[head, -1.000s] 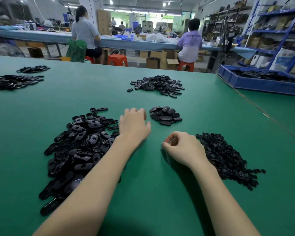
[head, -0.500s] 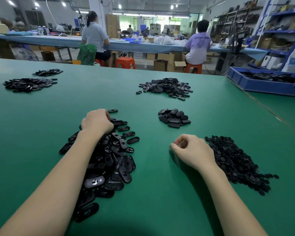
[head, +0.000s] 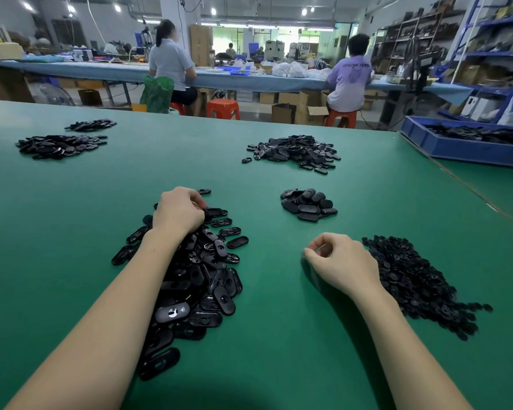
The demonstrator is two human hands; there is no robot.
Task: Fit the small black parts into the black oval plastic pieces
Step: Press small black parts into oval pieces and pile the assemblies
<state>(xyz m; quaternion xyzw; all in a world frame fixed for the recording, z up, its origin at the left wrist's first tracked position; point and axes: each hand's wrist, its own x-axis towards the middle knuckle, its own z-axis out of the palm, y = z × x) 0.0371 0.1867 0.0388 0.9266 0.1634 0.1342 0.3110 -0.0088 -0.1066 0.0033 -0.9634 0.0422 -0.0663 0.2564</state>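
Our left hand (head: pixel 178 213) curls into the oval pieces (head: pixel 196 276) at nine o'clock, fingers probably pinching one. Our right hand (head: pixel 342 263) pinches something tiny beside the small parts (head: pixel 418 282) at three o'clock. We could snag two ovals, or drop that part.

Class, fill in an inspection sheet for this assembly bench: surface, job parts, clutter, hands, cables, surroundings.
Surface: green table, flat.
Job's things: oval pieces pile under the left arm; small parts pile at right; small stack of ovals ahead.
Clutter: three more black piles farther back; blue tray at right.
Hands: left hand grips in the oval pile; right hand curled, contents hidden.
Cables: hanging cords behind, blurred.
Surroundings: two seated workers, shelves, cartons.
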